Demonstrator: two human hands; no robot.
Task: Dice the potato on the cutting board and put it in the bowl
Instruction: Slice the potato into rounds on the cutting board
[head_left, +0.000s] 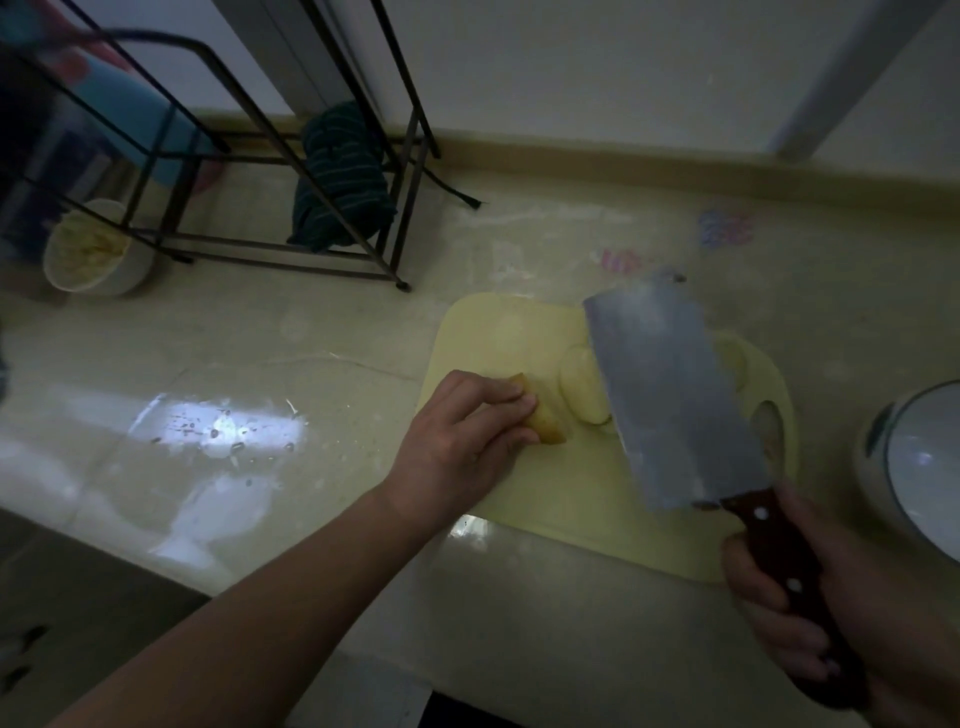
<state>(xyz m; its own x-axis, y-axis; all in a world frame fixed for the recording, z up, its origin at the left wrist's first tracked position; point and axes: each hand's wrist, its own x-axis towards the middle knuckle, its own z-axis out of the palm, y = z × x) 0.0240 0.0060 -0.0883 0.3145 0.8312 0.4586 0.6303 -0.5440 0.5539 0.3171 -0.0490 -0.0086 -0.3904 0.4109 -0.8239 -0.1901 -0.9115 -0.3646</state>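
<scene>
The fingers (511, 410) of the left hand (457, 441) are curled and pinch the remaining potato chunk (545, 421), pressing it down on the near-left part of the yellow cutting board (561, 488); the bent knuckles look meant to steady the piece and keep the fingertips clear of the blade. The fingers (779, 623) of the right hand (831, 618) are wrapped round the dark riveted handle (779, 561) of a cleaver (670, 395), whose broad blade is lifted and tilted over the middle of the board, not yet on the chunk.

Just right of the chunk lie pale potato slices (584, 387), partly hidden under the blade, with more showing on its far right side. So the potato appears sliced in part but not yet diced, and nothing of it seems to have gone into the white bowl (914, 467) standing just beside the board's right edge, at the frame's edge, handy for scraping the pieces in.

The board sits on a pale, wet-looking tabletop (311, 338). Far left, a second bowl (93, 249) holds something pale and shredded, beside a black wire rack (291, 208) with a dark striped cloth (340, 182) behind it. The light is dim, so fine detail is hard to make out.
</scene>
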